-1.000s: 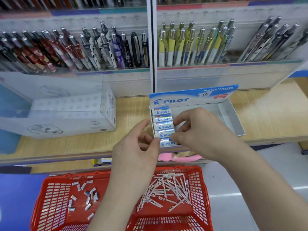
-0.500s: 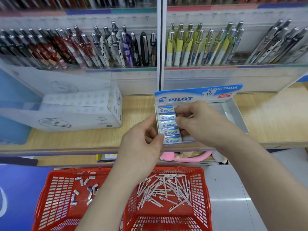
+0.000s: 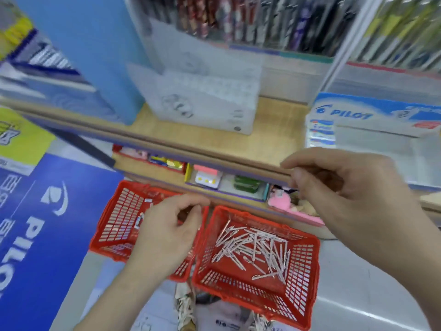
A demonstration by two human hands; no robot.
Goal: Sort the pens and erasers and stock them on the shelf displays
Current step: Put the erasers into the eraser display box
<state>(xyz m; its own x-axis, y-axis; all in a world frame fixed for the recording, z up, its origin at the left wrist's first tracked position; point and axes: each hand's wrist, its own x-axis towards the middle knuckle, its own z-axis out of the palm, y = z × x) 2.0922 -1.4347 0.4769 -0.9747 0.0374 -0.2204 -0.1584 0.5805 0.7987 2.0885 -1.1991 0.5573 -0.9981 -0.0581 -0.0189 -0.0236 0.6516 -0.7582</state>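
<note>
Left hand [image 3: 167, 232] low, fingers loosely curled, thumb near forefinger, nothing visible in the grip. Directly under it: red slotted plastic basket [image 3: 112, 225] holding a few small white wrapped erasers [image 3: 139, 220]. Just right of it: second red slotted plastic basket [image 3: 303, 271], loose pile of slim white pens [image 3: 253, 249] inside. Right hand [image 3: 346, 194] higher, fingers loosely curled, empty, at front edge of light wooden shelf [image 3: 274, 130]. Beyond right hand: blue-and-white cardboard Pilot display box [image 3: 372, 120], stacked sleeved erasers [image 3: 321, 133] at its left end. Beyond left hand: white carton [image 3: 205, 101]. Farthest: blurred pen racks [image 3: 238, 17].
</note>
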